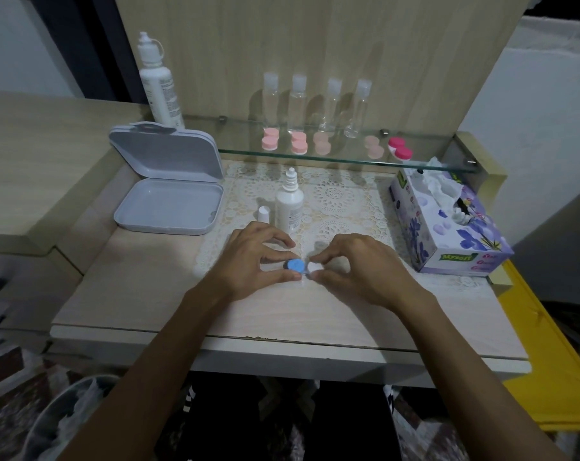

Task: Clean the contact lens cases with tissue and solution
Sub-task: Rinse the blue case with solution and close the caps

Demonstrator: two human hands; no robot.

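Head view: tissues [438,188] in box [448,234]

An open grey box [168,207] sits left; four clear bottles [316,104] line the glass shelf [348,159].

Pale wood counter [142,294] here, a lace mat [341,197] spread across it. On the mat, a small white bottle [289,207], its cap [263,214] just beside it. An open grey case [168,207] far left, a tissue box [448,224] right. Behind, a glass shelf [448,164] carries clear bottles [315,104] and pink lens cases [298,143].
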